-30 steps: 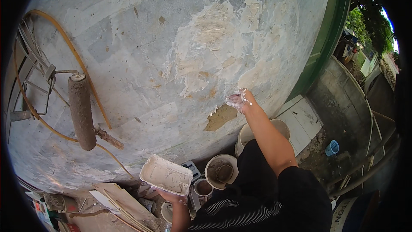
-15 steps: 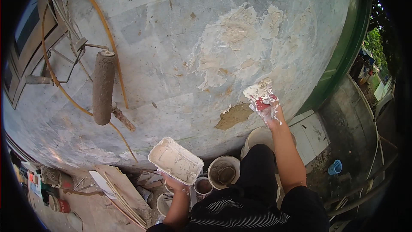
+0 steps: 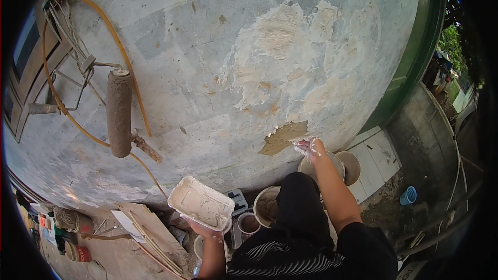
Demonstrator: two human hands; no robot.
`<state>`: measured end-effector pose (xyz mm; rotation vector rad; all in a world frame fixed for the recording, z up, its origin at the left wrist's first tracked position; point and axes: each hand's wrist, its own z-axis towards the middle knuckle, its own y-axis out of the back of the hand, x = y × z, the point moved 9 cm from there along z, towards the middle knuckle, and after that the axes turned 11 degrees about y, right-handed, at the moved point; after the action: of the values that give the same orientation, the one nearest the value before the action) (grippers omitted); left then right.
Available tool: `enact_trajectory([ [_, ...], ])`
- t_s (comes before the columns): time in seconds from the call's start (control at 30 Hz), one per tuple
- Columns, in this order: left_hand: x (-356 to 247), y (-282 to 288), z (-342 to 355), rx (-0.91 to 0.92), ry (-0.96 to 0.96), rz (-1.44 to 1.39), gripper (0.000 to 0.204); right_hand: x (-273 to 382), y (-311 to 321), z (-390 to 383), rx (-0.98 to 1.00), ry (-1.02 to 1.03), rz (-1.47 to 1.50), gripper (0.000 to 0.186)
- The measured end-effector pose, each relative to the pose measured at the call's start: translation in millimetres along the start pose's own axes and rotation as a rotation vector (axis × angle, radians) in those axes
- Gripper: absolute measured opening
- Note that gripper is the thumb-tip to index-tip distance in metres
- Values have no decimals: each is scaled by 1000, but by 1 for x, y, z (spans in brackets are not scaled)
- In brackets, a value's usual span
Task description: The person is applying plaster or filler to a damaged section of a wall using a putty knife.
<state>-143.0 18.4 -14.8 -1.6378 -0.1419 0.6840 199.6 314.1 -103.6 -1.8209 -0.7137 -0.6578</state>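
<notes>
My left hand [image 3: 206,229] grips the near side of a rectangular white tub [image 3: 199,203], with pale filler smeared over its bottom and walls. In front of me stands a grey-white wall [image 3: 197,72] with rough cream patches of filler [image 3: 280,33]. Low on it is a bare brown hollow [image 3: 280,139] with ragged edges. My right hand [image 3: 311,149], spattered with white filler, is closed on a putty knife [image 3: 298,139]. Its blade shows nearly edge-on at the right side of the hollow; whether it presses on the wall I cannot tell.
A dirty paint roller [image 3: 120,114] and a yellow hose [image 3: 111,13] hang at the left. Below the wall stand a bucket [image 3: 266,207], a small pot [image 3: 248,223] and boards [image 3: 150,228]. A blue plastic cup [image 3: 408,195] lies right, beyond a green door [image 3: 397,88].
My right hand has come down the wall with the putty knife, from above the hollow to its right side. The tub has shifted slightly left and lower in the picture as the view moved.
</notes>
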Motion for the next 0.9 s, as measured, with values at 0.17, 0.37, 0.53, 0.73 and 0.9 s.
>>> enact_trajectory([
  [0.17,7,-5,5,83,80,-31,59,11,-50,44,-10,6,83,22],
  [0.37,7,15,9,-59,66,-48,63,41,-77,42,95,-7,0,20],
  [0.53,8,13,7,-15,60,-28,59,97,-78,23,114,108,101,19],
  [0.73,3,9,-7,-258,98,-144,60,153,-103,-59,322,271,184,16],
  [0.9,-9,13,1,-4,74,-62,62,145,-94,-90,327,326,129,20],
])
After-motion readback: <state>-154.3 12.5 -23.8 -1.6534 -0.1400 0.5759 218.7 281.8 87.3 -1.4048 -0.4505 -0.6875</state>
